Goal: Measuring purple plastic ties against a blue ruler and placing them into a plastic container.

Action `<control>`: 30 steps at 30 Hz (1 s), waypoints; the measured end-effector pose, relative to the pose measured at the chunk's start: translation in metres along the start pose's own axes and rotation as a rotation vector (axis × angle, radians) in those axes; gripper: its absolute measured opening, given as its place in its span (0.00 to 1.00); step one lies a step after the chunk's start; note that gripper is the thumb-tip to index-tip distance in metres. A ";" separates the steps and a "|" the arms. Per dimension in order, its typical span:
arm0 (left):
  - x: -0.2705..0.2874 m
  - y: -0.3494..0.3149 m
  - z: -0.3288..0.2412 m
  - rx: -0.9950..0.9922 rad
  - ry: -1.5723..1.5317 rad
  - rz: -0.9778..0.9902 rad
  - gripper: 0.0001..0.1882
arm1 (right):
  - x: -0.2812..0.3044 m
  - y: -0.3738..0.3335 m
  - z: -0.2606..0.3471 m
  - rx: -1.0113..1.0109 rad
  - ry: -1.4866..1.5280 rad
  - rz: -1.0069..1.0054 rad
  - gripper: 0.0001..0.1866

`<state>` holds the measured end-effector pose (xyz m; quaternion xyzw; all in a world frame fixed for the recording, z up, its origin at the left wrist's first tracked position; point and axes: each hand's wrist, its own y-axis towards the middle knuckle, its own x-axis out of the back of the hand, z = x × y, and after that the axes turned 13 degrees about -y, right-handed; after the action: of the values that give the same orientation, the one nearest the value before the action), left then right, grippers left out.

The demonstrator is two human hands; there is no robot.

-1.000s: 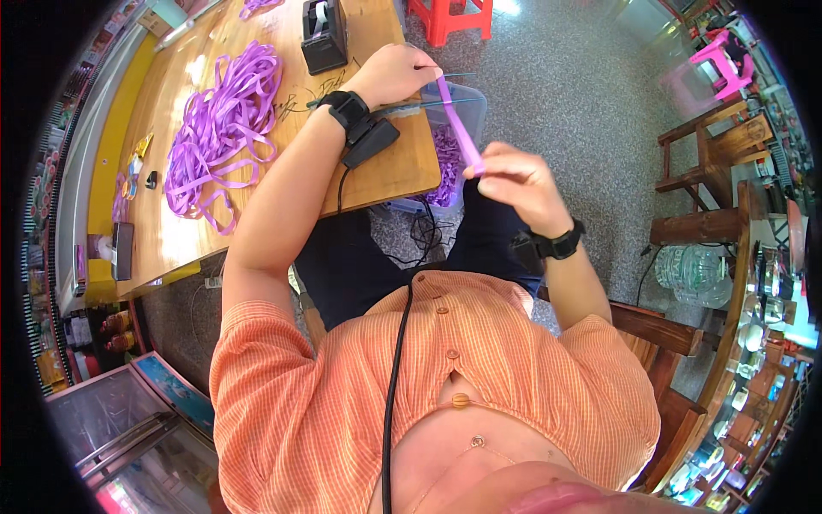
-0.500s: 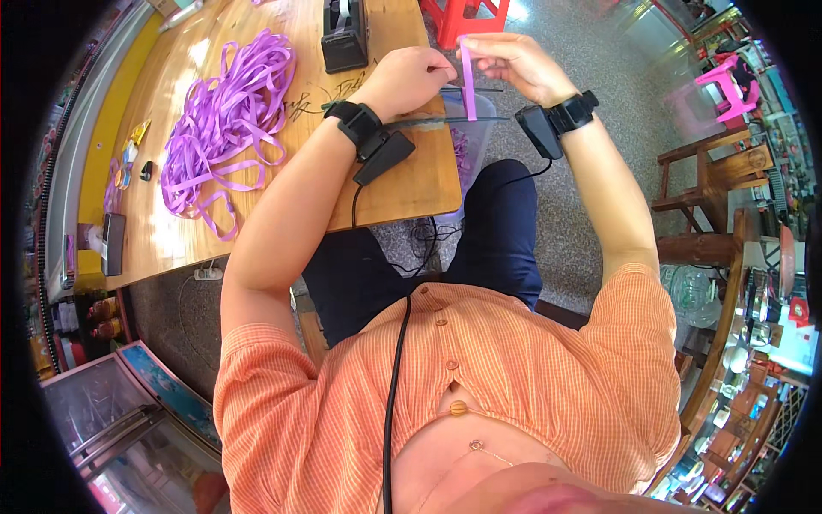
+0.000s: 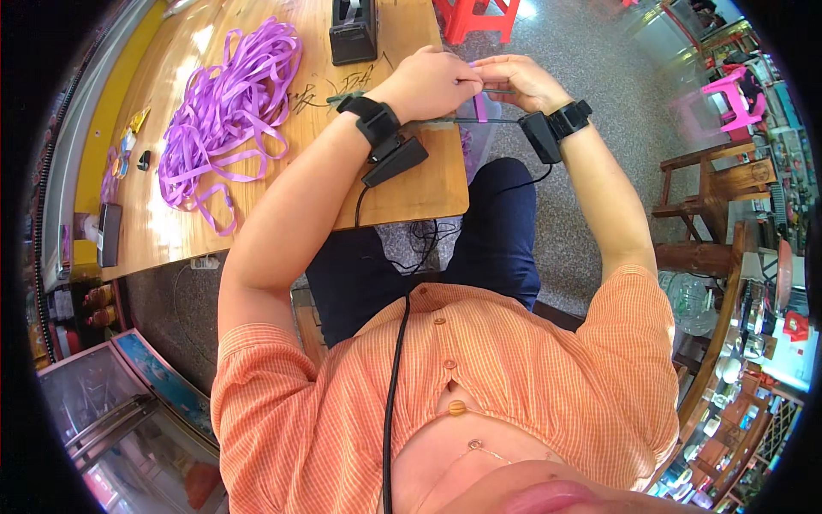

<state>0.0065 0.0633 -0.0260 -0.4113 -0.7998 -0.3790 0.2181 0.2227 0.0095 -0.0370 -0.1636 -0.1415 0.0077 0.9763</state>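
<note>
Over the table's right edge, my left hand [image 3: 431, 84] is closed in a pinch, its fingertips against a short length of purple ribbon [image 3: 481, 108]. What it pinches is hidden by its fingers. My right hand [image 3: 524, 81] comes from the other side, fingers bent and closed on the upper end of that ribbon, meeting the left fingertips. The strip hangs down at two thin dark rods [image 3: 492, 121] that stick out past the edge. A big loose heap of purple ribbon [image 3: 224, 111] lies on the table, left of my left arm.
A black tape dispenser [image 3: 354, 34] stands on the wooden table [image 3: 334, 163]. Below its right edge is a clear plastic bin [image 3: 479, 146] with purple ribbon inside. A red stool [image 3: 479, 19], a pink stool [image 3: 736, 96] and a wooden chair [image 3: 715, 184] stand on the floor. Cables hang under the table.
My left hand has moved right and up to meet the right fingers. My right hand has come down slightly, and less of the ribbon strip shows.
</note>
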 end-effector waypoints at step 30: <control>0.017 -0.003 -0.063 0.410 -0.145 0.051 0.17 | -0.089 -0.098 -0.046 0.198 0.391 -0.200 0.09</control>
<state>-0.0026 0.0208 0.0229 -0.4048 -0.8629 -0.1724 0.2487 0.1472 -0.1036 -0.0709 -0.0505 0.0360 -0.1072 0.9923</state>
